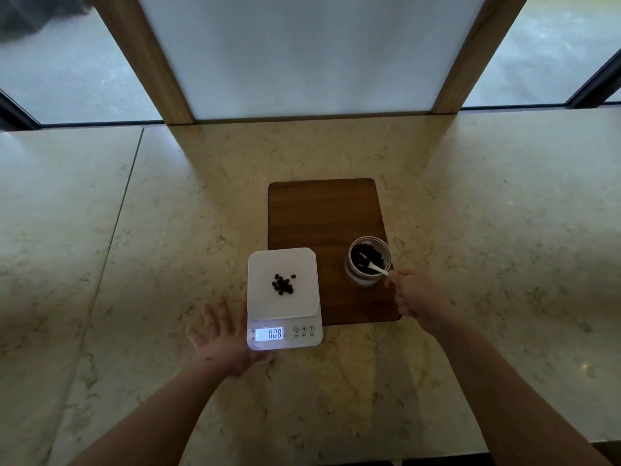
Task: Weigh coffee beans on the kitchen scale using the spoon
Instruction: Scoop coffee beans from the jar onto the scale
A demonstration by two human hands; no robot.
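White and square, the kitchen scale (284, 297) is sitting on the pale marble counter (134, 264), its far edge overlapping the near left corner of a dark wooden board (322, 213). Its backlit display (269, 333) is glowing and reading 008, with three round buttons (303, 329) to the right of it. A small loose heap of dark coffee beans (284, 284) is lying near the middle of the weighing plate. The left hand (221, 338) is lying flat on the counter with fingers spread wide, gripping nothing, its thumb side touching the scale's left edge. Farther back and to the right, the right hand (418, 297) is pinching the handle end of a small white spoon (373, 266) between its fingertips. The spoon's bowl is dipping among the beans inside a clear glass jar (369, 260), which is standing upright on the board just right of the scale.
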